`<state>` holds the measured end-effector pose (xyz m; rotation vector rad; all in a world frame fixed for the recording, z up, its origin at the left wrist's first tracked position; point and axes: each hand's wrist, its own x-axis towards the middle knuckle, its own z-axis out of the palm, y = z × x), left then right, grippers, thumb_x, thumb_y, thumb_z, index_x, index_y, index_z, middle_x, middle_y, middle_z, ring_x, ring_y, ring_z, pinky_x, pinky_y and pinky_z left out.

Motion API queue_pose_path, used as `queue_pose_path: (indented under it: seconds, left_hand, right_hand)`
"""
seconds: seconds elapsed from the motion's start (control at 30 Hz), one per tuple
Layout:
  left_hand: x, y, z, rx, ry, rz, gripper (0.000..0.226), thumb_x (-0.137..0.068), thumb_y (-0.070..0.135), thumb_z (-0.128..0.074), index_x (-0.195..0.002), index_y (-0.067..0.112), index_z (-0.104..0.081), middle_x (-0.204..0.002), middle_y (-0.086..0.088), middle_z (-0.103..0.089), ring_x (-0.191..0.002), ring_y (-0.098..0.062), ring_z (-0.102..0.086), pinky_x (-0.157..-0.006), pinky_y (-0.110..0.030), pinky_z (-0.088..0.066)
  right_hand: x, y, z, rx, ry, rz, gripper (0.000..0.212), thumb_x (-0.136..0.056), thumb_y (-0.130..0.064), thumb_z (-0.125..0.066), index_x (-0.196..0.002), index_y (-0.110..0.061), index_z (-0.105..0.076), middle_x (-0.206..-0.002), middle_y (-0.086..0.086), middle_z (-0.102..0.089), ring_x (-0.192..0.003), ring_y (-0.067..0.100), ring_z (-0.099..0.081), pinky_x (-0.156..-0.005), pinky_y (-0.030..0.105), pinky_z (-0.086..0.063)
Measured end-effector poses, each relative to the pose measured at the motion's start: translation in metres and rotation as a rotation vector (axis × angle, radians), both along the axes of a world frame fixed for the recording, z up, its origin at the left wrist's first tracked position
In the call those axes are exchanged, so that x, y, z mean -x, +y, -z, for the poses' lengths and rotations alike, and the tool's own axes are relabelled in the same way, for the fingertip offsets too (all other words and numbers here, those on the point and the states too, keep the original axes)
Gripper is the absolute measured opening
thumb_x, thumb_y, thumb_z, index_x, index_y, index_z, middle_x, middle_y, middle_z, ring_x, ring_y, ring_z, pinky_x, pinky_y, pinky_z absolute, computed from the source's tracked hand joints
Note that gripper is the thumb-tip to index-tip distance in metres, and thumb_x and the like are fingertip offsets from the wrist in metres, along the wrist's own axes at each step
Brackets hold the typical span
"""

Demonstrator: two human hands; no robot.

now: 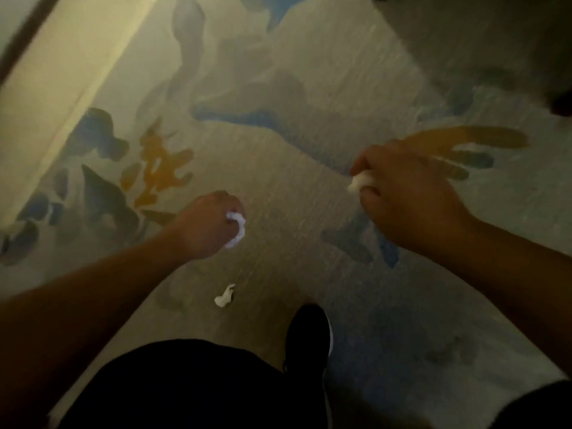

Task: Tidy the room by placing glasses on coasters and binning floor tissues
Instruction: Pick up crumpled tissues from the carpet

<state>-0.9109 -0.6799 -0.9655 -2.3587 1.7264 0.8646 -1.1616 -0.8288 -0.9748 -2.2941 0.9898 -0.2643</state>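
Left hand (207, 224): grip curled round a crumpled white tissue (236, 229); right hand (405, 193): grip pinching a second tissue (360, 181), both held above the patterned rug (278, 150); a third tissue (224, 296) lies loose on the rug, near the black shoe (308, 339).

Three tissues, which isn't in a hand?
The loose tissue on the rug by the shoe; left hand and right hand each grip one.

No readable text, labels, brands or numbers from my view. The orange marks (164, 171) on the rug (309, 196) are too blurred; I can't tell if they're characters or just pattern.
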Motion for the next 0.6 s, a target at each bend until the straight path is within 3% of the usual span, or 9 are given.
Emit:
queue_pose_path:
  seconds: [0.07, 0.17, 0.3, 0.43, 0.6]
  left_hand:
    - [-0.017, 0.021, 0.044, -0.056, 0.055, -0.048, 0.019, -0.081, 0.03, -0.047, -0.066, 0.029, -0.059, -0.082, 0.005, -0.06, -0.081, -0.017, -0.06, -0.074, -0.04, -0.049]
    - [-0.033, 0.062, 0.111, -0.096, -0.003, -0.228, 0.01, -0.087, 0.015, -0.055, -0.085, 0.024, -0.058, -0.091, 0.0, -0.056, -0.088, -0.018, -0.056, -0.073, -0.031, -0.041]
    - [-0.036, 0.126, 0.179, -0.163, 0.001, -0.342, 0.011, -0.085, 0.012, -0.055, -0.093, 0.016, -0.059, -0.093, -0.001, -0.049, -0.088, -0.021, -0.053, -0.072, -0.026, -0.037]
    - [-0.037, 0.173, 0.222, -0.232, 0.065, -0.362, 0.023, -0.079, 0.014, -0.06, -0.102, 0.015, -0.055, -0.1, -0.008, -0.053, -0.096, -0.023, -0.053, -0.075, -0.033, -0.047]
    - [-0.032, 0.181, 0.246, -0.306, 0.013, -0.381, 0.017, -0.086, 0.015, -0.058, -0.102, 0.012, -0.058, -0.107, -0.007, -0.045, -0.097, -0.024, -0.052, -0.078, -0.031, -0.043]
  right_hand:
    - [-0.007, 0.002, 0.017, -0.008, 0.027, -0.01, 0.02, -0.082, -0.017, -0.056, -0.101, -0.022, -0.06, -0.101, 0.004, -0.055, -0.095, 0.027, -0.053, -0.081, 0.043, -0.047]
    - [-0.023, 0.008, 0.042, -0.021, 0.065, -0.041, 0.021, -0.082, -0.015, -0.056, -0.102, -0.019, -0.062, -0.1, 0.004, -0.055, -0.094, 0.027, -0.053, -0.081, 0.043, -0.046]
    - [-0.042, 0.023, 0.07, -0.065, 0.122, -0.077, 0.022, -0.082, -0.013, -0.056, -0.103, -0.017, -0.061, -0.101, 0.004, -0.052, -0.097, 0.026, -0.051, -0.082, 0.036, -0.041]
    - [-0.056, 0.036, 0.083, -0.064, 0.139, -0.123, 0.019, -0.081, -0.011, -0.058, -0.099, -0.016, -0.061, -0.093, -0.002, -0.048, -0.096, 0.023, -0.05, -0.077, 0.028, -0.032]
    - [-0.06, 0.044, 0.085, -0.07, 0.161, -0.137, 0.021, -0.082, -0.016, -0.058, -0.103, -0.02, -0.06, -0.095, -0.005, -0.045, -0.098, 0.022, -0.049, -0.079, 0.03, -0.035]
